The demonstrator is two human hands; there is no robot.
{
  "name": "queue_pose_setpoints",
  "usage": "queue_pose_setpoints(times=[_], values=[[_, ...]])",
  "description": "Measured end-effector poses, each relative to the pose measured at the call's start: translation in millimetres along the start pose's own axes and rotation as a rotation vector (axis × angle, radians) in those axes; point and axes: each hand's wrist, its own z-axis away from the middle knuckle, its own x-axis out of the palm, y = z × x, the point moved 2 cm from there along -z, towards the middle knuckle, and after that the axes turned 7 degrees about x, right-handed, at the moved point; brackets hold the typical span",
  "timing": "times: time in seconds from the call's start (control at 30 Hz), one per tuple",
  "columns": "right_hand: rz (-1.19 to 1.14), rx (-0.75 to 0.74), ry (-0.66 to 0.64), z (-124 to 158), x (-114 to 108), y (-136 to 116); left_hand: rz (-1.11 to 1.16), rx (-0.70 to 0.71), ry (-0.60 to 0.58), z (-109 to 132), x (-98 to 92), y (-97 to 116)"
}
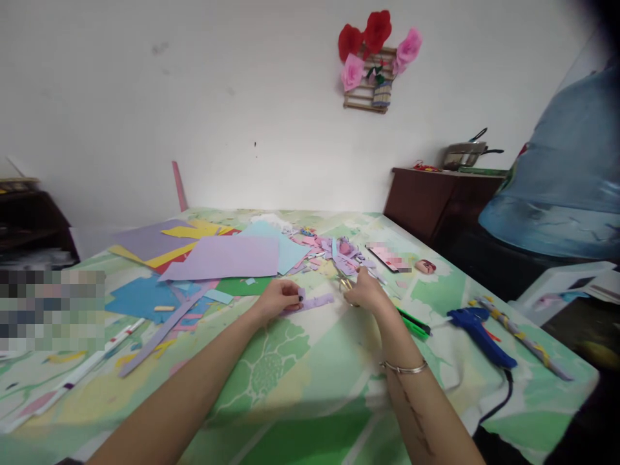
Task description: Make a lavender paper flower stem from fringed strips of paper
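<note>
My left hand (279, 300) is closed, pinching one end of a short purple paper strip (320, 300) just above the tablecloth. To its right, my right hand (364, 290) has its fingers around the gold-coloured handles of a pair of scissors (345, 285); the blades are hard to make out. Beyond that hand lies a heap of purple and pink paper scraps (345, 253). A large purple paper sheet (227, 257) lies behind my left hand, over light blue and green sheets. One long purple strip (165, 332) rests on the left.
A green cutter (413, 323) lies by my right wrist. Further right are a blue glue gun (484, 336) with a cord and a decorated stick (526, 337). A phone (389, 258) sits near the right edge. White rolled sticks (87, 368) lie left. A wall stands behind the table.
</note>
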Motion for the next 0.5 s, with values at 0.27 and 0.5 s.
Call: queue_pose_setpoints(times=[0.27, 0.5], values=[[-0.785, -0.241, -0.135, 8, 15, -25, 0.135, 0.086, 0.17, 0, -10.0, 9], [-0.963, -0.343, -0.403, 32, 34, -48, 0.385, 0.171, 0.327, 2, -23.1, 26]])
